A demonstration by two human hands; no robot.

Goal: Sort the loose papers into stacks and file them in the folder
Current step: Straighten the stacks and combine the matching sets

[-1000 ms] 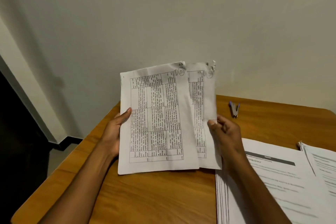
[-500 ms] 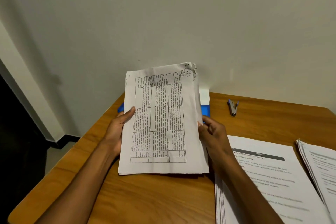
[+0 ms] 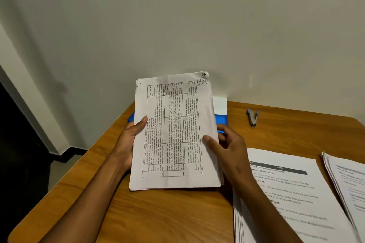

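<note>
Since the earlier frames, the two fanned sheets have been closed into one squared bundle of papers (image 3: 173, 132), and a blue folder (image 3: 221, 119) has come into view behind it. The bundle is held nearly upright, with its lower edge close to the wooden table (image 3: 158, 213); whether that edge touches the wood cannot be told. The left hand (image 3: 126, 144) grips the left edge, its thumb laid across the printed face and its other fingers hidden behind the paper. The right hand (image 3: 227, 144) is set at the right edge, its thumb pressed on the front and its fingers curled loosely behind, so the sheets appear to be pinched there. The long axis of the bundle runs away from the person, towards the wall. The folder lies flat directly beyond the bundle, and the right hand is the nearer to its visible part. Two sorted stacks (image 3: 286, 193) lie to the right, well apart from a small stapler (image 3: 252, 117). The bundle is judged ready to be carried forward onto the folder.
</note>
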